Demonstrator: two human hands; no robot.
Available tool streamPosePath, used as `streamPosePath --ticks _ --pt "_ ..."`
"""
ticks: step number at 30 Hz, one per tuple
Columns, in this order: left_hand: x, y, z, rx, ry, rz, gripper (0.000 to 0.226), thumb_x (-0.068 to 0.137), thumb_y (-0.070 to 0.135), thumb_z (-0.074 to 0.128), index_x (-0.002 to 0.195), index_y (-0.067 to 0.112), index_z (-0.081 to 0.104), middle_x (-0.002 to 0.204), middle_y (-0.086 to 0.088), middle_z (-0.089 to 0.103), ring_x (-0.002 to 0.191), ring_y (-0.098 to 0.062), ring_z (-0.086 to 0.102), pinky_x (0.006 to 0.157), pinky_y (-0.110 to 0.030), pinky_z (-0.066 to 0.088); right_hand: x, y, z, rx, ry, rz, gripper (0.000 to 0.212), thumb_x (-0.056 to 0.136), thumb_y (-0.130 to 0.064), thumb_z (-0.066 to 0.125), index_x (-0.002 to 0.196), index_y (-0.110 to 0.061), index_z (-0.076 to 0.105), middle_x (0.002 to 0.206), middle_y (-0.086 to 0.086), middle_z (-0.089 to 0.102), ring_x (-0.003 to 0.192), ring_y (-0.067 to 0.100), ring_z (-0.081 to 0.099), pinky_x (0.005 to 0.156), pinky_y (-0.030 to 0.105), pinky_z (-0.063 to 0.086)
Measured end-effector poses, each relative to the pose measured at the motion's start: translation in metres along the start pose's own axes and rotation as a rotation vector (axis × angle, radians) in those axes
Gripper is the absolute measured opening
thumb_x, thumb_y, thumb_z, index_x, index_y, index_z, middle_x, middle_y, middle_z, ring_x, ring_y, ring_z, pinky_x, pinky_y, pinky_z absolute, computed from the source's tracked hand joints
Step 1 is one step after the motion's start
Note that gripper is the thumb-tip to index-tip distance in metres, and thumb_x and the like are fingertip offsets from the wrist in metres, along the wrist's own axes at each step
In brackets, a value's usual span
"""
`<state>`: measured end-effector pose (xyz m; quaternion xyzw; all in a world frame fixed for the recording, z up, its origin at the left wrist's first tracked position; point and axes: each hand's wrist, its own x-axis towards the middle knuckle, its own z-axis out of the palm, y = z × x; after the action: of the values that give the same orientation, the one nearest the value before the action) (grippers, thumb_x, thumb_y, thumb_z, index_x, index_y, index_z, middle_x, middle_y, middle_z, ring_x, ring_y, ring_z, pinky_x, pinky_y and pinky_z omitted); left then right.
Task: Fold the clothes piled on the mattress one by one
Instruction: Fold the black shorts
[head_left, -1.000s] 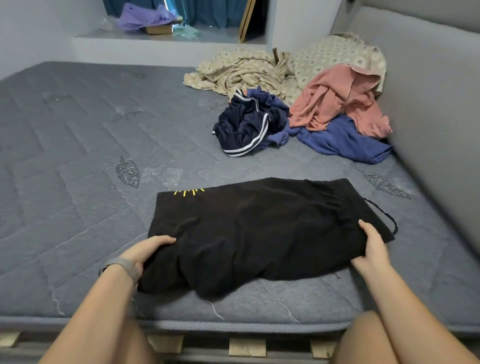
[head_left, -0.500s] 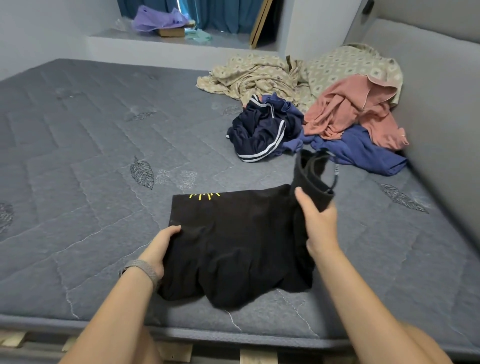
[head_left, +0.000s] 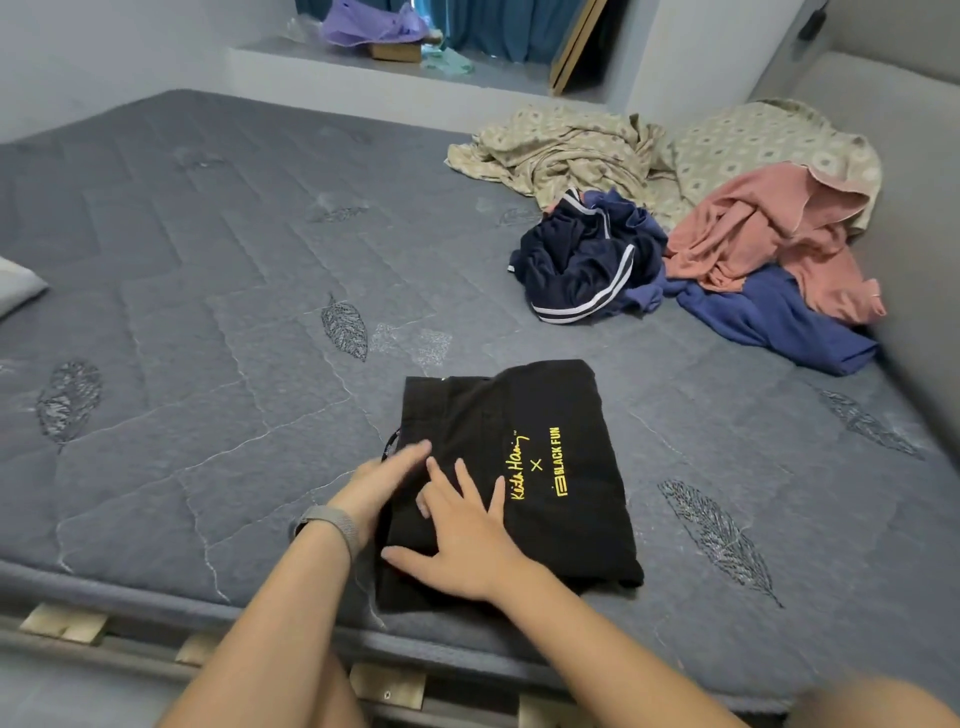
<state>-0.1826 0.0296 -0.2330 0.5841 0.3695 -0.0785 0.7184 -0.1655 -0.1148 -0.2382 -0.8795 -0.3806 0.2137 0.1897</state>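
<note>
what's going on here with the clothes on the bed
A person is folding laundry on a grey quilted mattress. Both hands lie flat on a black garment with yellow lettering, folded into a compact rectangle near the mattress's front edge: the left hand at its left side, the right hand pressing on top. Unfolded clothes wait in a pile at the far right: a navy striped piece, a pink garment, a blue one and beige patterned fabric.
</note>
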Motion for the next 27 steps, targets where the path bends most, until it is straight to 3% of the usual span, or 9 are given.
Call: streamPosePath --ticks 3,5,8,11,14,16,22,24,27 --pt "0.008 -0.004 0.004 0.258 0.134 0.079 0.044 0.072 0.025 0.083 0.106 0.005 0.064 0.101 -0.006 0.07 0.089 -0.018 0.065 0.078 -0.028 0.05 -0.006 0.01 -0.027 0.124 0.044 -0.007 0.03 0.088 -0.053 0.057 0.102 -0.027 0.052 0.153 -0.004 0.037 0.149 0.02 0.015 0.119 0.057 0.003" --pt "0.006 -0.003 0.009 0.311 0.194 0.087 0.04 0.073 0.024 0.083 0.099 0.008 0.059 0.095 -0.003 0.064 0.087 -0.018 0.06 0.08 -0.027 0.047 -0.011 0.031 -0.042 0.126 0.3 0.027 0.023 0.087 -0.036 0.062 0.109 -0.028 0.059 0.144 -0.004 0.049 0.144 0.018 0.03 0.121 0.049 0.009" --pt "0.008 -0.004 0.013 0.242 0.272 0.083 0.063 0.06 0.041 0.088 0.102 0.005 0.057 0.096 -0.004 0.065 0.09 -0.021 0.063 0.085 -0.032 0.051 -0.021 0.08 -0.06 0.077 0.704 0.274 0.048 0.079 -0.024 0.071 0.124 -0.019 0.055 0.133 -0.001 0.055 0.129 0.025 0.045 0.112 0.042 0.029" --pt "0.009 -0.005 0.018 0.267 0.331 0.096 0.06 0.061 0.049 0.086 0.096 0.007 0.062 0.091 -0.007 0.067 0.084 -0.023 0.065 0.078 -0.033 0.052 -0.029 0.124 -0.063 0.466 0.618 0.587 0.063 0.072 -0.032 0.083 0.124 -0.012 0.053 0.123 0.003 0.059 0.114 0.022 0.055 0.102 0.038 0.043" --pt "0.009 -0.004 0.022 0.223 0.255 0.094 0.04 0.063 0.046 0.086 0.08 0.013 0.069 0.082 -0.003 0.071 0.081 -0.022 0.068 0.077 -0.031 0.055 -0.036 0.149 -0.055 0.984 0.491 0.712 0.037 0.074 -0.025 0.084 0.101 -0.004 0.069 0.1 0.009 0.074 0.087 0.021 0.07 0.082 0.035 0.056" --pt "0.014 -0.002 0.022 0.233 0.218 0.092 0.041 0.06 0.044 0.088 0.082 0.015 0.071 0.086 -0.003 0.073 0.084 -0.022 0.069 0.083 -0.035 0.056 -0.038 0.161 -0.055 1.175 0.466 0.703 0.03 0.078 -0.021 0.08 0.099 -0.001 0.072 0.093 0.013 0.075 0.085 0.024 0.073 0.08 0.035 0.057" --pt "0.016 0.017 0.031 0.059 0.024 -0.033 0.029 0.069 0.024 0.085 0.09 0.013 0.068 0.09 -0.009 0.073 0.083 -0.025 0.069 0.065 -0.03 0.054 -0.04 0.162 -0.065 1.353 0.446 0.653 0.033 0.08 -0.034 0.077 0.095 -0.005 0.073 0.093 0.009 0.076 0.089 0.022 0.073 0.078 0.031 0.056" --pt "0.016 0.02 0.034 0.022 -0.021 -0.035 0.034 0.071 0.023 0.083 0.099 0.011 0.069 0.095 -0.013 0.074 0.088 -0.03 0.07 0.07 -0.033 0.055 -0.039 0.161 -0.067 1.319 0.46 0.631 0.036 0.078 -0.037 0.078 0.094 -0.005 0.074 0.093 0.01 0.076 0.088 0.023 0.073 0.083 0.035 0.057" --pt "0.017 0.016 0.04 0.016 0.03 0.008 0.028 0.071 0.021 0.083 0.094 0.012 0.069 0.093 -0.012 0.072 0.087 -0.029 0.069 0.07 -0.033 0.054 -0.034 0.159 -0.067 1.208 0.459 0.64 0.042 0.071 -0.042 0.083 0.096 -0.008 0.074 0.089 0.006 0.077 0.086 0.022 0.074 0.085 0.04 0.058"
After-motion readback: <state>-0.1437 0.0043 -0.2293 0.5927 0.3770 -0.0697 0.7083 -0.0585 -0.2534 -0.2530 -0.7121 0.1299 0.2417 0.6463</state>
